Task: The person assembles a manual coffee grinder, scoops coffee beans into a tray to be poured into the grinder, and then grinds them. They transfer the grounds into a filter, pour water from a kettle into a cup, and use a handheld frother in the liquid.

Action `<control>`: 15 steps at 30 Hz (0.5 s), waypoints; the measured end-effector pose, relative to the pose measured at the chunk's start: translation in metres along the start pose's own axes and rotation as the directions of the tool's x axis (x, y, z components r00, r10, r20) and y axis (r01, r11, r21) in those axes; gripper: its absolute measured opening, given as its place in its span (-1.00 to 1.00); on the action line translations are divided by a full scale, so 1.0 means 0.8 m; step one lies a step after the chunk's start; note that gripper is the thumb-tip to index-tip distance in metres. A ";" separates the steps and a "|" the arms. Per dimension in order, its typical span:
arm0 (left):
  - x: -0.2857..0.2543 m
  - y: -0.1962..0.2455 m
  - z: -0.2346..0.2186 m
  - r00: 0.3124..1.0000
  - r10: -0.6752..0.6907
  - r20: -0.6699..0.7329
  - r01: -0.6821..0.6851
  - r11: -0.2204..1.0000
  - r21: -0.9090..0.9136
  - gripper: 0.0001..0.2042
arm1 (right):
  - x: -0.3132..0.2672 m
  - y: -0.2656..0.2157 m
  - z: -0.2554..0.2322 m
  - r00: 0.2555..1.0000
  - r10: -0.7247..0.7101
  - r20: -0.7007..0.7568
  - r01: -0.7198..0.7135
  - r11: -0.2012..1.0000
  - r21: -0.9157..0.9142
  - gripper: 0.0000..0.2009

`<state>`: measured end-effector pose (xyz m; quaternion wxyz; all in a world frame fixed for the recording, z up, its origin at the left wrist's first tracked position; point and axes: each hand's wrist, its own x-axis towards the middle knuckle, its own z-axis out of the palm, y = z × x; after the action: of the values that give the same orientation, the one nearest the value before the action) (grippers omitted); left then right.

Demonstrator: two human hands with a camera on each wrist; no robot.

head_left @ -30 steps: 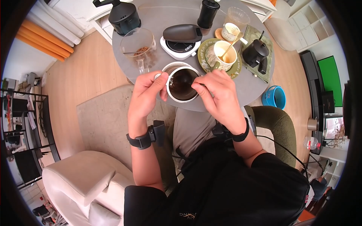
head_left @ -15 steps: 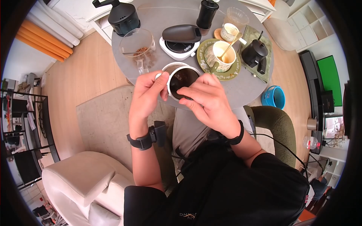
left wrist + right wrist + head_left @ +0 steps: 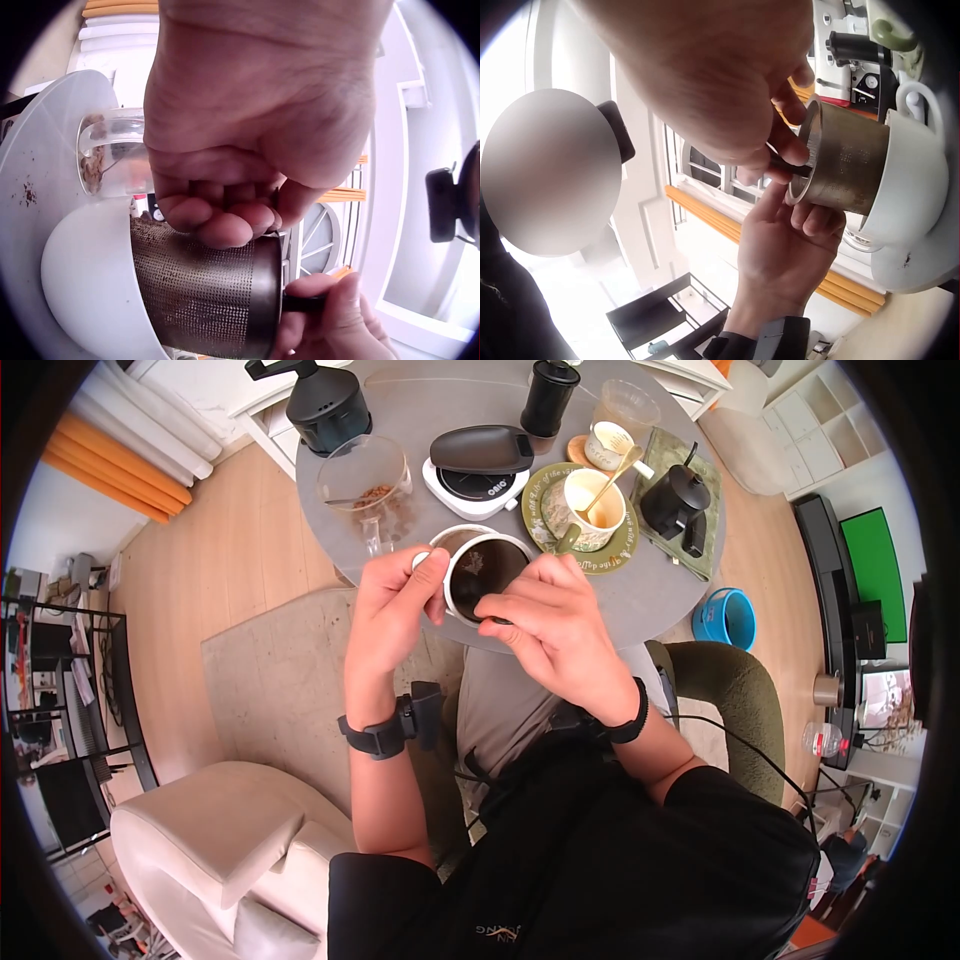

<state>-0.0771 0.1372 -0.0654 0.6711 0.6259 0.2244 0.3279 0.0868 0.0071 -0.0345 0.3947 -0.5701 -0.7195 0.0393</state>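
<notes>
Between the two hands is a cylindrical metal mesh filter [image 3: 199, 289], dark inside, its lower end in a white cup [image 3: 915, 187]. My left hand [image 3: 390, 600] grips the filter near its rim, thumb on one side and fingers on the other. My right hand [image 3: 552, 628] is at the near right of the filter's mouth and pinches a thin dark handle [image 3: 789, 165] that reaches into the opening. The handle's far end is hidden in the filter. In the left wrist view brown grounds cling to the mesh near the cup.
A clear pitcher [image 3: 365, 470] holding brown bits stands at the left, beside a white scale [image 3: 480, 500] with a black tray. At the right are a patterned cup [image 3: 597, 525] on a green plate [image 3: 540, 505] and a black kettle [image 3: 675, 500]. Grounds [image 3: 28, 193] dot the grey table.
My right hand has shifted left and toward the body, from the filter's right rim to its near side. The left hand has stayed almost in place on the filter.
</notes>
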 end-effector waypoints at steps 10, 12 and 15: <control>-0.001 0.000 0.002 1.000 -0.020 -0.016 0.020 1.000 -0.015 -0.60 | 0.000 0.006 -0.004 0.991 0.054 -0.126 -0.064 0.995 -0.077 -0.88; -0.001 0.002 0.003 1.000 -0.015 -0.006 0.014 1.000 -0.022 -0.60 | 0.000 0.005 -0.004 0.999 0.032 0.010 -0.032 0.999 0.003 -0.87; -0.001 0.000 0.002 1.000 -0.009 0.008 0.010 1.000 -0.027 -0.60 | 0.001 0.007 0.001 0.999 0.012 -0.034 -0.012 1.000 0.026 -0.87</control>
<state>-0.0764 0.1357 -0.0650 0.6819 0.6171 0.2202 0.3251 0.0908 0.0099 -0.0377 0.4139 -0.5699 -0.7086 0.0411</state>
